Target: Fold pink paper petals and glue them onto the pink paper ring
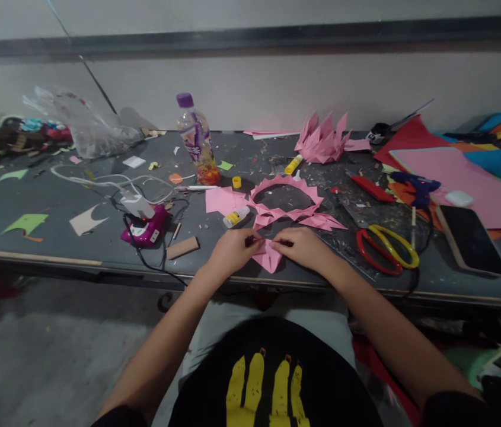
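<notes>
A small folded piece of pink paper (270,261) is held at the table's front edge, its point toward my body. My left hand (235,249) pinches its upper left side, thumb and fingers together. On the upper right side, my right hand (301,246) pinches the same paper. Just beyond my hands lies a pink folded-paper ring (257,200) with a zigzag edge, and loose folded pink pieces (324,221) sit beside it. A small glue bottle (236,217) lies near my left hand, with flat pink paper (221,200) behind it.
Scissors (383,246), a red cutter (372,188) and a phone (472,240) lie to the right. A drink bottle (199,145) stands behind, left of a spiky pink paper flower (322,142). On the left are a purple power strip (147,228), cables and paper scraps.
</notes>
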Tool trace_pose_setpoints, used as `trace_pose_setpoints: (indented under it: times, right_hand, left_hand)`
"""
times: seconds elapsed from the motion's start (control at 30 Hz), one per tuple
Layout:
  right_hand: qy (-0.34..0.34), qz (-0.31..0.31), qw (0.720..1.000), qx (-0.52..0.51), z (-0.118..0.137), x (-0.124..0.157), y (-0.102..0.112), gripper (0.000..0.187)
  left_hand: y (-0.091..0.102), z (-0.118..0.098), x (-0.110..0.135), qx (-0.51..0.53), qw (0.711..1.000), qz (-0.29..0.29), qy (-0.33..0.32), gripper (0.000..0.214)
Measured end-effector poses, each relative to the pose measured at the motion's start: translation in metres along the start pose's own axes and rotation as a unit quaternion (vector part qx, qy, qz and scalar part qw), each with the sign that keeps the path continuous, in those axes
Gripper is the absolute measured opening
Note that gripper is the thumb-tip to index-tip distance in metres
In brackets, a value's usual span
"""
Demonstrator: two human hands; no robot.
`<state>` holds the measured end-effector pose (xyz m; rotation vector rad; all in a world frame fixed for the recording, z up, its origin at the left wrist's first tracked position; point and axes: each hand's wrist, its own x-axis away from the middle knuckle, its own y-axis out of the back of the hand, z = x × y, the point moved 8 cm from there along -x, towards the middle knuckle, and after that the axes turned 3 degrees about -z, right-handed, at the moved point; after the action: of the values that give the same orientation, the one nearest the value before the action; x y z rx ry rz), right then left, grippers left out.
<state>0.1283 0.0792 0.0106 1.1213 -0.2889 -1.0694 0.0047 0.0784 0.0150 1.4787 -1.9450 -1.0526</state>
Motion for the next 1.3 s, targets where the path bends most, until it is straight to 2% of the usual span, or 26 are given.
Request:
trace_pose_setpoints:
  times: [0.1,0.3,0.5,0.67,0.87,1.13,1.3]
  right_hand:
    - [0.034,-0.036,0.998,-0.044,0.005,0.003,0.005,0.016]
    - [0.073,-0.010,0.997,-0.013,0.013,0.011,-0.003,0.026]
    - [0.076,-0.003,0.997,0.023,0.015,0.009,-0.005,0.030]
    - [0.066,0.012,0.997,0.024,0.015,0.008,-0.006,0.030]
    - [0.065,0.016,0.997,0.024,0.016,0.008,-0.006,0.031]
    - [0.069,0.013,0.997,0.045,0.018,0.010,-0.006,0.029]
    - [0.086,0.016,0.994,0.066,0.020,0.010,-0.007,0.029]
  left_hand:
    - [-0.005,0.000,0.001,0.017,0.999,0.032,0.003,0.015]
    - [-0.002,-0.002,0.000,-0.019,1.000,-0.017,-0.017,0.009]
    - [-0.001,0.001,0.003,0.012,0.998,-0.038,-0.051,0.005]
    - [0.002,0.006,0.007,0.030,0.995,-0.064,-0.063,0.015]
    - [0.002,0.000,0.015,0.027,0.990,-0.072,-0.121,0.011]
    - [0.000,-0.010,0.024,-0.034,0.977,-0.080,-0.196,0.011]
    - [0.001,-0.013,0.029,-0.064,0.971,-0.075,-0.218,0.014]
